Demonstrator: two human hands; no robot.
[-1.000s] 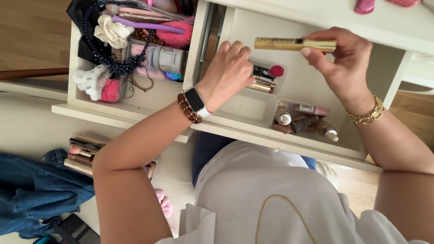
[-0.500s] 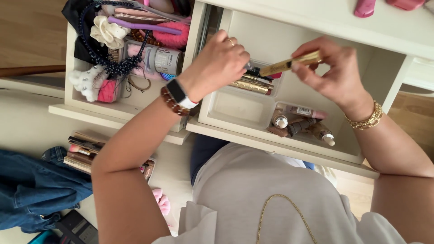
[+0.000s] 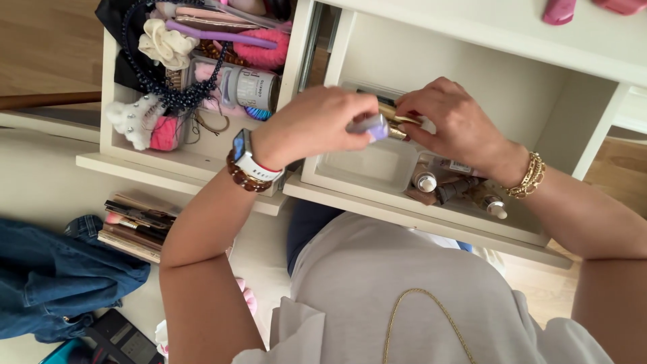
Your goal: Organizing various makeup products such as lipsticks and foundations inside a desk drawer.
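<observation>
Open white right drawer point(image 3: 431, 222) with clear trays: front tray point(image 3: 465, 185) full of makeup bottles, near tray point(image 3: 357, 165) bare. Left drawer point(image 3: 135, 158) crammed with hair accessories. Left hand point(image 3: 313, 125) pinching lilac tube point(image 3: 367, 127); right hand point(image 3: 451, 121) closed around gold tube point(image 3: 397, 114), above back tray.

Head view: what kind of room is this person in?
Probably a bedroom or dressing corner at home, at a white vanity. The open drawer holds makeup tubes, the left drawer is full of hair accessories, and jeans lie on the floor.
</observation>
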